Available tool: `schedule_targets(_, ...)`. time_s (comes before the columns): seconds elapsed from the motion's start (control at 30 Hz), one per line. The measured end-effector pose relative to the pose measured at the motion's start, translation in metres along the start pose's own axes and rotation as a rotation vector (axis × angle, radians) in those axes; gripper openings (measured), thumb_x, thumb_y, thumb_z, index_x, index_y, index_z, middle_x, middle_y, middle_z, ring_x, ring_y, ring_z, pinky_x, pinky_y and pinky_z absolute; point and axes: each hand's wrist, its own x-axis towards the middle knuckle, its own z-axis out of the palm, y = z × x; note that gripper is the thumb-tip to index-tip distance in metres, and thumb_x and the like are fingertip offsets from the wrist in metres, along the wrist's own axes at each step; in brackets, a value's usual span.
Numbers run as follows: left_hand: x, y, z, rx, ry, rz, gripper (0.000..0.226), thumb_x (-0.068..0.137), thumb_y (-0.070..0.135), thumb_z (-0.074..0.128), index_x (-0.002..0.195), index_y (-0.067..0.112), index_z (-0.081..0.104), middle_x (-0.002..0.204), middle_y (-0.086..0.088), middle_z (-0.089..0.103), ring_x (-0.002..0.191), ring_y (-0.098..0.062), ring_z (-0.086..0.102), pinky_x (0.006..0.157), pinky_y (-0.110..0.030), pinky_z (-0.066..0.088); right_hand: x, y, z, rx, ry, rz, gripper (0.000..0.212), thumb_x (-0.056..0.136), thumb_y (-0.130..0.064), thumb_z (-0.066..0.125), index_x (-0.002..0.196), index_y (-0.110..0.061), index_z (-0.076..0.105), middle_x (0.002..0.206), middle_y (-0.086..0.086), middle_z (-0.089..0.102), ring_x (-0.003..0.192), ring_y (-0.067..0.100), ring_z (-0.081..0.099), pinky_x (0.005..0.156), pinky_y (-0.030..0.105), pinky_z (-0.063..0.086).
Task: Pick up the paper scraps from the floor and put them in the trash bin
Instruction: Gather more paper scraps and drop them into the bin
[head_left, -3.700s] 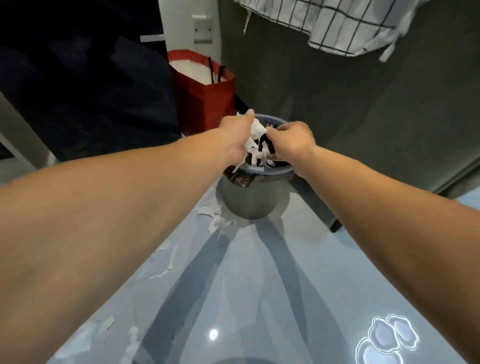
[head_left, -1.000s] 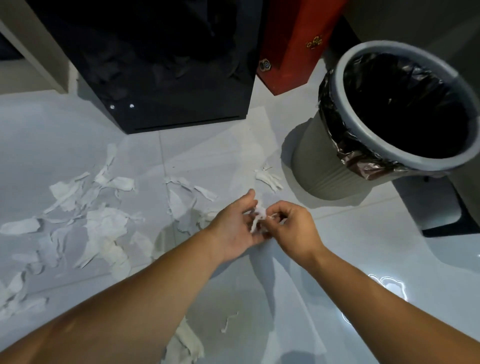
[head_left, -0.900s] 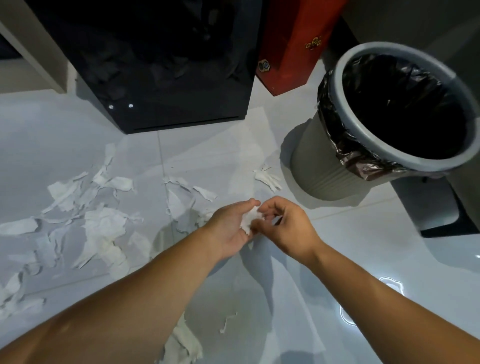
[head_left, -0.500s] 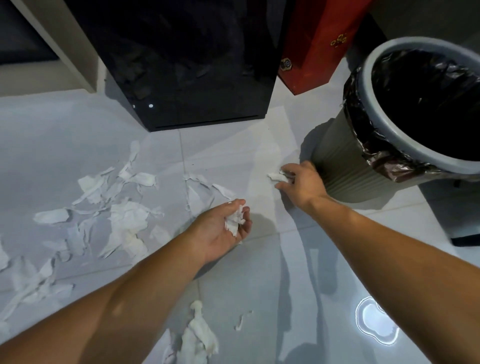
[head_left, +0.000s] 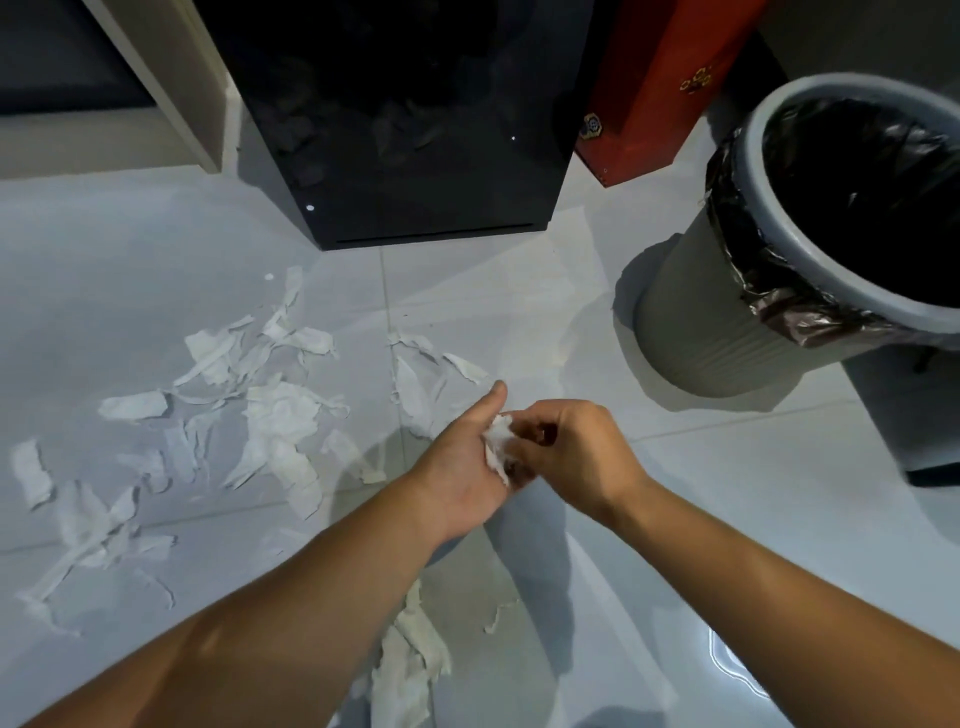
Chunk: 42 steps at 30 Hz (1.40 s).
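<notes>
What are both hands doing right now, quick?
Left hand: holding a wad of paper scraps in its palm.
Right hand: fingers curled, pinching the same wad.

Left hand (head_left: 460, 473) and right hand (head_left: 579, 457) are bare, with smooth, sleeveless forearms (head_left: 311, 597)

Head-worn camera looks steeply down (wide-angle, close) onto the floor (head_left: 519, 291).

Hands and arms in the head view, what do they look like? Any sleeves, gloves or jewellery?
Both are bare. The left hand and right hand wear no gloves, and no rings show. The left forearm and right forearm are uncovered all the way to the frame edge, with no sleeve, watch, bracelet or marking visible.
</notes>
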Motion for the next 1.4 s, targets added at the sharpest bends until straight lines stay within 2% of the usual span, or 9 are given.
schedule_targets(0.23, -0.025, 0.005, -0.036, -0.054, 0.156, 0.042, 0.015, 0.092, 0.022, 0.064, 0.093, 0.008, 0.062, 0.076, -0.009, 0.067, 0.065, -0.016, 0.063, 0.055, -0.025, 0.053, -0.004, -0.014, 0.005, 0.475, 0.017, 0.181, 0.013, 0.082, 0.001, 0.074, 0.093, 0.001, 0.068, 0.087, 0.021, 0.073, 0.066, 0.017, 0.065, 0.059, 0.023, 0.056)
schedule_targets(0.4, -0.058, 0.014, -0.072, -0.203, 0.265, 0.072, 0.025, 0.09, 0.029, 0.066, 0.093, 0.006, 0.058, 0.073, -0.011, 0.062, 0.066, -0.019, 0.06, 0.053, -0.027, 0.053, 0.043, -0.005, 0.029, 0.049, -0.018, 0.113, 0.033, 0.084, -0.023, 0.076, 0.116, -0.017, 0.067, 0.113, 0.003, 0.067, 0.1, 0.02, 0.065, 0.095, 0.038, 0.054)
schedule_targets(0.53, -0.077, 0.02, -0.1, -0.207, 0.278, 0.137, 0.034, 0.093, 0.038, 0.061, 0.092, 0.004, 0.058, 0.073, -0.013, 0.062, 0.068, -0.021, 0.06, 0.058, -0.031, 0.054, 0.073, -0.029, 0.059, -0.358, -0.138, -0.04, 0.074, 0.078, -0.055, 0.073, 0.143, -0.033, 0.046, 0.149, 0.006, 0.037, 0.137, 0.03, 0.03, 0.113, 0.044, 0.033)
schedule_targets(0.73, -0.081, 0.026, -0.118, -0.252, 0.234, 0.175, 0.036, 0.093, 0.039, 0.059, 0.087, 0.004, 0.06, 0.075, -0.013, 0.064, 0.072, -0.023, 0.061, 0.073, -0.035, 0.051, 0.085, -0.036, 0.091, -0.413, -0.118, -0.12, 0.03, 0.086, -0.032, 0.073, 0.111, -0.016, 0.073, 0.117, 0.008, 0.057, 0.107, 0.027, 0.056, 0.091, 0.03, 0.047)
schedule_targets(0.9, -0.065, 0.024, -0.11, -0.214, 0.228, 0.194, 0.038, 0.09, 0.042, 0.062, 0.09, 0.004, 0.06, 0.072, -0.011, 0.068, 0.075, -0.023, 0.063, 0.081, -0.038, 0.052, 0.064, -0.049, 0.073, -0.01, -0.162, 0.025, 0.005, 0.082, -0.015, 0.078, 0.087, -0.017, 0.078, 0.089, -0.004, 0.073, 0.068, 0.007, 0.067, 0.061, 0.018, 0.051)
schedule_targets(1.0, -0.057, 0.023, -0.102, -0.148, 0.159, 0.194, 0.056, 0.09, 0.05, 0.057, 0.113, -0.001, 0.062, 0.106, -0.014, 0.072, 0.1, -0.028, 0.067, 0.098, -0.04, 0.05, 0.031, -0.063, 0.068, 0.173, -0.131, 0.026, 0.008, 0.08, -0.014, 0.08, 0.078, -0.017, 0.073, 0.059, -0.01, 0.064, 0.041, 0.0, 0.055, 0.046, 0.012, 0.042)
schedule_targets(1.07, -0.052, 0.02, -0.098, -0.113, 0.112, 0.18, 0.059, 0.09, 0.053, 0.056, 0.116, 0.0, 0.062, 0.115, -0.016, 0.07, 0.109, -0.029, 0.065, 0.101, -0.041, 0.048, 0.011, -0.061, 0.071, 0.081, -0.115, -0.071, 0.011, 0.08, -0.02, 0.08, 0.079, -0.021, 0.069, 0.067, -0.013, 0.066, 0.054, -0.002, 0.058, 0.052, 0.012, 0.042)
schedule_targets(1.2, -0.046, 0.011, -0.085, -0.03, 0.106, 0.15, 0.034, 0.095, 0.04, 0.057, 0.094, 0.008, 0.069, 0.082, -0.006, 0.072, 0.08, -0.017, 0.069, 0.082, -0.031, 0.051, -0.01, -0.05, 0.07, -0.163, -0.181, -0.221, 0.012, 0.083, -0.026, 0.075, 0.093, -0.023, 0.069, 0.089, -0.011, 0.066, 0.092, 0.01, 0.056, 0.076, 0.02, 0.046)
schedule_targets(1.4, -0.043, 0.008, -0.094, 0.021, 0.177, 0.124, 0.022, 0.096, 0.028, 0.059, 0.091, 0.009, 0.069, 0.092, -0.014, 0.074, 0.079, -0.024, 0.069, 0.071, -0.033, 0.052, -0.011, -0.039, 0.045, 0.197, -0.173, -0.112, 0.012, 0.086, -0.02, 0.074, 0.096, -0.022, 0.078, 0.098, -0.005, 0.072, 0.093, 0.01, 0.065, 0.076, 0.017, 0.051)
